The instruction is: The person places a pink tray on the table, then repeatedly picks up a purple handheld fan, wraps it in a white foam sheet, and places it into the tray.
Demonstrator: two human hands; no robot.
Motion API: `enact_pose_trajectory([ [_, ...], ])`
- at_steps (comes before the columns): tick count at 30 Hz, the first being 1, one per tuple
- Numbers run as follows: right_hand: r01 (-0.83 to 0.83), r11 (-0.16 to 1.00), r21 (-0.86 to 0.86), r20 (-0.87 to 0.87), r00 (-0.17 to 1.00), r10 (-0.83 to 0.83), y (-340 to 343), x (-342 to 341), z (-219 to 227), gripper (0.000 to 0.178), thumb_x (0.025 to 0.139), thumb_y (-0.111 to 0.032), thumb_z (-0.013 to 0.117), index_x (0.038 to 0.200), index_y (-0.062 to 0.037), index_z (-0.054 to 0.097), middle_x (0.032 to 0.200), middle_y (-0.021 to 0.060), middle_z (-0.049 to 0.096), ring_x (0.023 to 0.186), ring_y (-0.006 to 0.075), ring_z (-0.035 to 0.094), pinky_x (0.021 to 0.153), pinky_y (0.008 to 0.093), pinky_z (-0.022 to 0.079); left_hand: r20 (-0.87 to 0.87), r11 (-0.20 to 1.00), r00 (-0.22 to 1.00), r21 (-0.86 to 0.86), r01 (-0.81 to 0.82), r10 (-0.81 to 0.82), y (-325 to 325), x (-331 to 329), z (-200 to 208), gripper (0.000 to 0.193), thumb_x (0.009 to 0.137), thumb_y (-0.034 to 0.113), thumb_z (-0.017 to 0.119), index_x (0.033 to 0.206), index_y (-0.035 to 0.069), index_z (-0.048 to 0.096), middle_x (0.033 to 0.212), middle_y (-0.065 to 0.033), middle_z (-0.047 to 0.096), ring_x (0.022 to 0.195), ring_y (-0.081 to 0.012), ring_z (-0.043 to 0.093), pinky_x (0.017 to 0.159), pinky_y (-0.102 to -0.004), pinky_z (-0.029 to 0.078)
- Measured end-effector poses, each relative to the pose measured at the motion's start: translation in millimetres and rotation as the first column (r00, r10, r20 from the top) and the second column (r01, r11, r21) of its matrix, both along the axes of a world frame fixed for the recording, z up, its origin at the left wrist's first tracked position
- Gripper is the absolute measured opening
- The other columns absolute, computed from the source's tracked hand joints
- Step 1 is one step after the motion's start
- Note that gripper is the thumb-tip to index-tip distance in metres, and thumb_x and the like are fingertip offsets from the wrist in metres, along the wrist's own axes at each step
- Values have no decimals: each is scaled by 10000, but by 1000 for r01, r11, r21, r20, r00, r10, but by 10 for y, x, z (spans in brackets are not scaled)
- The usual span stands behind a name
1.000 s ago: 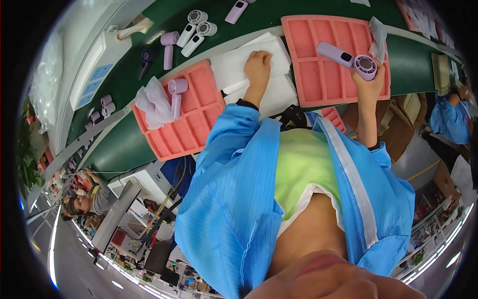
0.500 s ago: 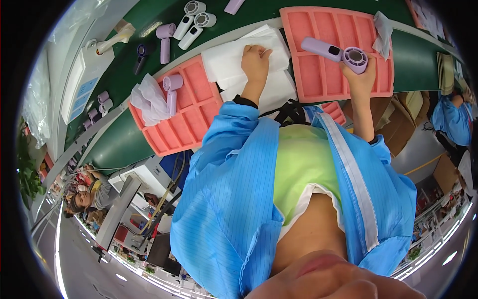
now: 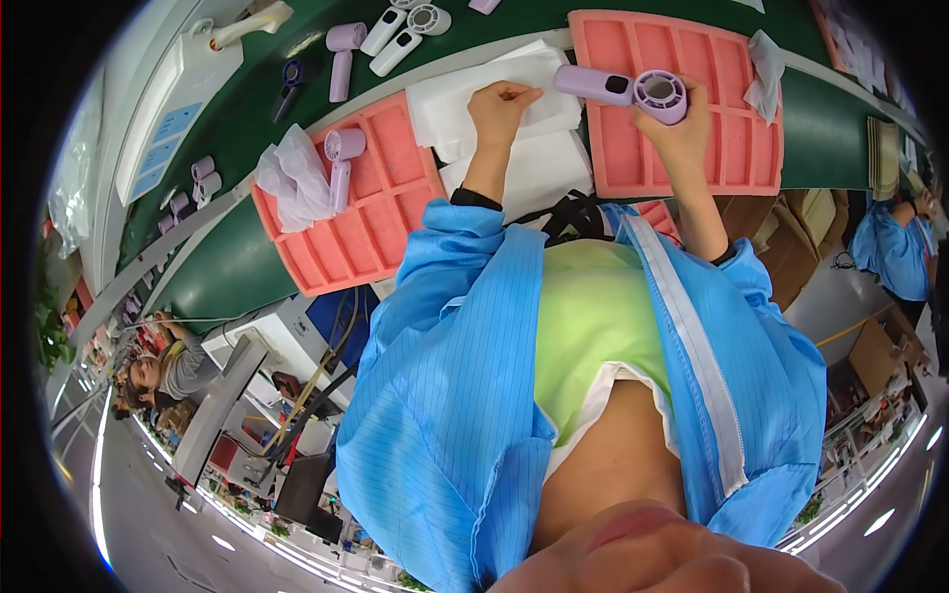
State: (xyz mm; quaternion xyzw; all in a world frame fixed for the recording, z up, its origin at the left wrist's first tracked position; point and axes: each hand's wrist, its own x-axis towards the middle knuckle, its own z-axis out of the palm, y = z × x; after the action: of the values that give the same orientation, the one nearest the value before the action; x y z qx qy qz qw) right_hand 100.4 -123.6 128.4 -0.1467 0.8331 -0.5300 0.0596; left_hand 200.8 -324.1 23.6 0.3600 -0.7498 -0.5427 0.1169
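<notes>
My right hand (image 3: 682, 133) grips a lilac handheld fan (image 3: 597, 85) by its round head. The fan's handle points left, with a small dark display near the head. It is above the left part of a pink compartment tray (image 3: 727, 163). My left hand (image 3: 497, 114) is over a stack of white sheets or thin bags (image 3: 447, 104), thumb and fingers pinched together; what lies between them, if anything, I cannot make out. A second pink tray (image 3: 336, 252) sits to the left, with another lilac fan (image 3: 342, 148) lying on it.
Crumpled translucent bags lie on both trays, including a left bag (image 3: 294, 188) and a right bag (image 3: 763, 81). White fans (image 3: 395, 51), a lilac fan (image 3: 341, 74) and a dark fan (image 3: 288, 91) are on the green table. A white box-shaped device (image 3: 173, 119) stands at left.
My right hand has carried the fan left, nearer my left hand. My left hand has shifted slightly left, its fingers now pinched together above the white stack.
</notes>
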Motion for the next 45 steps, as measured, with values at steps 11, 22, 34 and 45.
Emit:
enact_pose_trajectory([
  [11, -16, 998, 60, -136, 990, 24, -124, 1, -217, 569, 632, -149, 791, 1094, -5, 491, 969, 108, 603, 889, 178, 607, 785, 293, 492, -19, 983, 1000, 186, -8, 12, -10, 18, -146, 229, 698, 226, 806, 746, 22, 713, 673, -27, 658, 602, -100, 576, 577, -234, 452],
  [22, -166, 986, 10, -197, 967, 165, -234, 138, -233, 555, 597, -74, 760, 1070, -19, 476, 1004, 131, 566, 916, 238, 591, 806, 340, 481, -133, 799, 957, 586, -134, 258, 60, 140, 272, 170, 820, 144, 708, 882, -12, 678, 729, -31, 632, 638, -94, 562, 601, -229, 457],
  [34, -324, 945, 47, -530, 794, 298, -215, 188, -16, 584, 550, 7, 761, 1057, -26, 474, 1040, 153, 507, 918, 308, 549, 785, 366, 475, -431, 744, 829, 668, 27, 356, 196, 192, 661, 142, 932, 151, 561, 935, 10, 577, 783, -1, 567, 748, -87, 528, 729, -236, 433],
  [45, -309, 944, -113, -527, 824, 207, 182, 420, 499, 560, 566, 2, 794, 1038, -22, 495, 1051, 143, 502, 956, 287, 535, 811, 364, 459, -368, 874, 897, 484, -42, 247, 153, 243, 804, 107, 937, 130, 545, 949, 28, 574, 764, 18, 541, 682, -66, 463, 624, -215, 380],
])
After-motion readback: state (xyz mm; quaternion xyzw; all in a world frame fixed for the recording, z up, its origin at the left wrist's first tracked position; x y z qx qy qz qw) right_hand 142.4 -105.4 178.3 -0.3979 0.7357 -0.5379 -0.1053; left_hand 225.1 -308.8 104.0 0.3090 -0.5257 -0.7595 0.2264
